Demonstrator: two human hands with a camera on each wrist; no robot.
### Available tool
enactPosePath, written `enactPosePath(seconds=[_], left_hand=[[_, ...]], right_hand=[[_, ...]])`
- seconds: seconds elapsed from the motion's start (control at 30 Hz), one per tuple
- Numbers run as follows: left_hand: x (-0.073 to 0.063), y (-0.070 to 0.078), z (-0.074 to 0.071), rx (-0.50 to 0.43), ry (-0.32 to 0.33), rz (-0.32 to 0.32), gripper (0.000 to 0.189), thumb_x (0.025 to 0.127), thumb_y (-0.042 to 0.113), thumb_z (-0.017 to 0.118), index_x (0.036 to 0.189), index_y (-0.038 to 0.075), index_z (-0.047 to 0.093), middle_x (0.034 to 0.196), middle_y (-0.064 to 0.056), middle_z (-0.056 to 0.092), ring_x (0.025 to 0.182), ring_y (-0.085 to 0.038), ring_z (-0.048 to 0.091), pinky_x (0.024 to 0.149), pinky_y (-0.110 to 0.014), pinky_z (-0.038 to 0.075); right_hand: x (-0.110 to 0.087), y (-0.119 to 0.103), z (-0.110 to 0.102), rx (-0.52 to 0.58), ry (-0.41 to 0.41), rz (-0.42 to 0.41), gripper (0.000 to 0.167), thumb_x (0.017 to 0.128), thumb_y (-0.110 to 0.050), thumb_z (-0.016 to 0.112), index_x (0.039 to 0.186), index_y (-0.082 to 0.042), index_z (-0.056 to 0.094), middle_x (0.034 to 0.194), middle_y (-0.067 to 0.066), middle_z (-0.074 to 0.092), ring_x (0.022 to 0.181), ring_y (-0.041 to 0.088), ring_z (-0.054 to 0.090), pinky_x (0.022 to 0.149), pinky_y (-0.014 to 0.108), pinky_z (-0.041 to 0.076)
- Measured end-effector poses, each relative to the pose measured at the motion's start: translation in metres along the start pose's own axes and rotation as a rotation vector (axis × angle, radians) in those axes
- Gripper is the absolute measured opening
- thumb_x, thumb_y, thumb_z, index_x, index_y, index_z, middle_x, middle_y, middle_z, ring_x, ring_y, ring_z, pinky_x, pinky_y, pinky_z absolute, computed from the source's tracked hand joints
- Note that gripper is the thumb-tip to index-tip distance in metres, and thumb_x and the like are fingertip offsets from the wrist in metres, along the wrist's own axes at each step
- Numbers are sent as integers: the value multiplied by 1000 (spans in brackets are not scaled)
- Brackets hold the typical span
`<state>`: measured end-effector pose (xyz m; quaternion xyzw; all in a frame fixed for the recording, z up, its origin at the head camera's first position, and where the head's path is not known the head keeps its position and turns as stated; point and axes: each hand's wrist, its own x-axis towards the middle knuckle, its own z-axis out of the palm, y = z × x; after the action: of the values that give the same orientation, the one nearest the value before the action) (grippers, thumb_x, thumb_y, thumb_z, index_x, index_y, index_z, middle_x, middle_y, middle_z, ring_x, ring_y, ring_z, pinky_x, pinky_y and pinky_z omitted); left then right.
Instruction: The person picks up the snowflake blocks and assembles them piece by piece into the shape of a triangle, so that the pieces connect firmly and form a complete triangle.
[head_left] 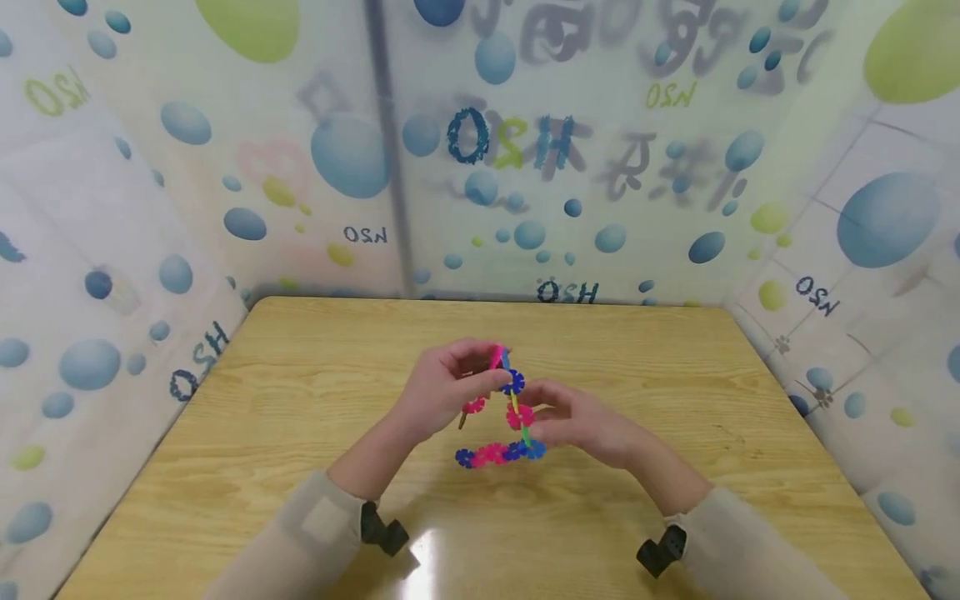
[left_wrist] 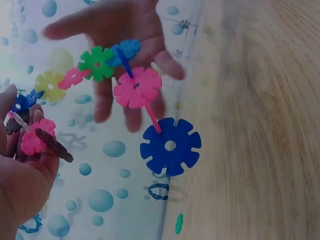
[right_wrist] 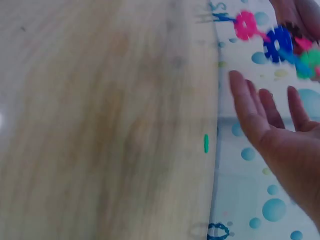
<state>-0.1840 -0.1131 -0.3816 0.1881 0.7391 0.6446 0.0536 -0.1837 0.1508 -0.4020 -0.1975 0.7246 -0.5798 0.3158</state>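
A chain of interlocking flower-shaped plastic discs (head_left: 492,454) in pink, blue, green, yellow and brown is held above the table. My left hand (head_left: 438,393) pinches its upper end between thumb and fingers. From there the chain runs down and bends back to the left, ending in a dark blue disc (left_wrist: 170,146). A pink disc and a brown disc (left_wrist: 52,144) stick out beside the left palm. My right hand (head_left: 588,425) is at the chain's right side. In the left wrist view its fingers are spread behind the discs, and the right wrist view shows them loosely extended.
The chain is above a wooden table (head_left: 315,350). A small green piece (right_wrist: 206,143) lies near the table's edge in both wrist views. Curtain-like walls (head_left: 525,208) printed with blue and green dots stand around the back and sides.
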Motion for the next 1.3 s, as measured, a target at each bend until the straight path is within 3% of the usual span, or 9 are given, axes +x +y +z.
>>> enactPosePath(seconds=[0.1,0.3,0.47,0.63,0.7,0.93,1.1,1.3], left_hand=[[2,2,1,-15,49,-31,34,102,28,81,135,19,76,122,-5,78,109,-23,76,89,-30,67],[8,9,6,-100,137,-92,37,102,33,82,136,21,75,123,-7,76,108,-24,75,90,-32,68],[15,11,8,-207,233,-134,34,102,31,82,133,18,77,124,-7,76,106,-22,73,88,-29,68],[19,13,10,-329,305,-146,34,103,29,81,133,14,77,124,-6,76,107,-21,73,90,-30,68],[20,14,10,-346,312,-143,34,103,28,81,133,14,77,124,-6,75,107,-21,73,92,-32,68],[19,19,15,-354,296,-118,33,104,27,80,133,14,76,125,-6,73,108,-21,73,93,-33,68],[19,23,18,-380,287,-99,32,104,24,79,134,12,76,122,-6,73,106,-21,73,88,-29,68],[19,25,22,-432,284,-76,32,105,21,77,135,8,75,116,-2,74,101,-17,72,85,-29,68]], right_hand=[[0,5,10,-64,-15,33,78,101,-36,80,163,-8,42,167,19,47,146,42,57,114,52,60],[7,12,23,105,40,14,64,102,-23,80,156,-6,50,160,27,55,122,42,74,100,50,68],[9,18,25,177,54,-14,71,103,-21,78,161,-2,42,160,28,55,125,32,75,105,51,66],[12,20,28,150,37,-30,67,105,-22,75,160,0,43,144,21,68,125,35,73,96,43,67],[13,19,30,148,39,-22,64,106,-25,75,158,-3,47,137,19,73,123,35,74,94,41,67],[19,16,35,286,38,-23,61,108,-23,71,157,2,45,146,16,71,116,24,79,104,42,66],[23,18,38,332,42,-72,49,108,-19,72,145,7,55,128,14,79,108,21,81,102,43,67],[23,15,39,317,89,-120,26,107,-16,74,125,1,69,115,9,83,102,21,83,100,47,67]])
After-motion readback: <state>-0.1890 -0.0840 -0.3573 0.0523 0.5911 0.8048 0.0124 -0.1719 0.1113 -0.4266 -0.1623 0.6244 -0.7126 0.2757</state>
